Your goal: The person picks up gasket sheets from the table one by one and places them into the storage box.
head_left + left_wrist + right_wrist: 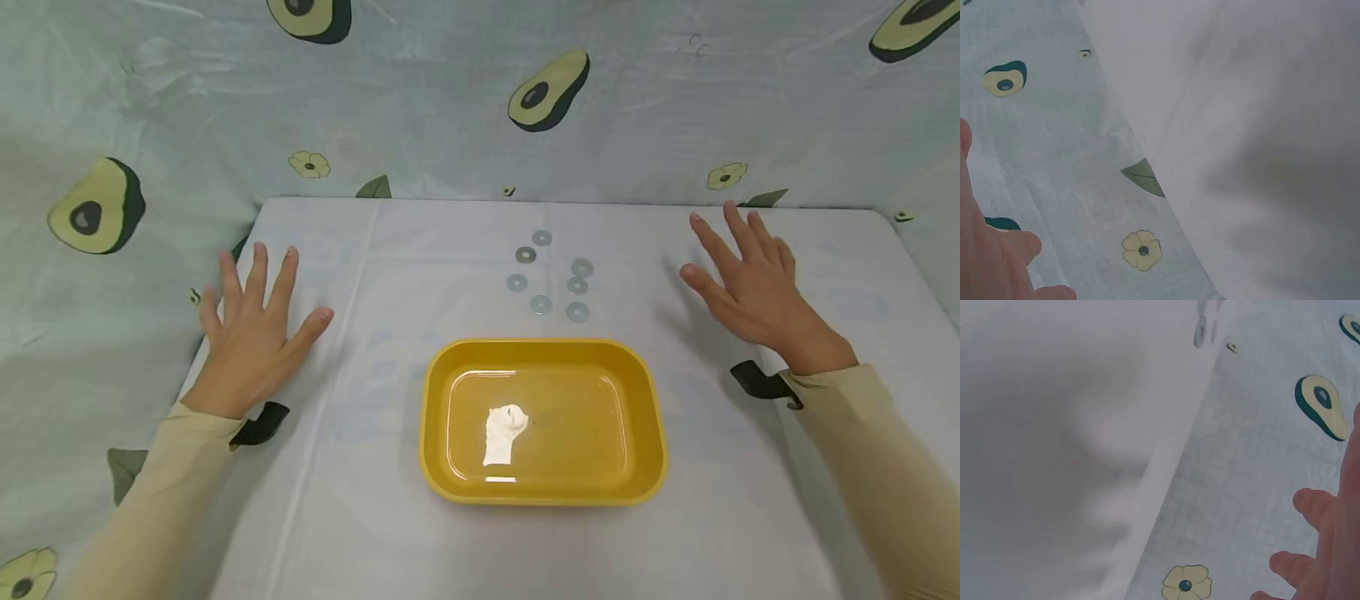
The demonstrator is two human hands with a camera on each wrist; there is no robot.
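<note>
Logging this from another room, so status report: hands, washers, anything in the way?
Left hand and right hand open, holding nothing. Seven washers loose on white tabletop, beyond yellow tray. No obstacle seen between hands and washers.

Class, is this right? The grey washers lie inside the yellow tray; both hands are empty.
No: the head view shows the grey washers outside the yellow tray, on the white tabletop beyond it. The left hand and right hand are empty.

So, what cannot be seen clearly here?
Left wrist view: left hand, partly cut off by left edge.
Right wrist view: right hand, partly cut off by right edge; grey rings, blurred, some cut by top edge.
Head view: yellow tray, bottom partly hidden by glare.
</note>
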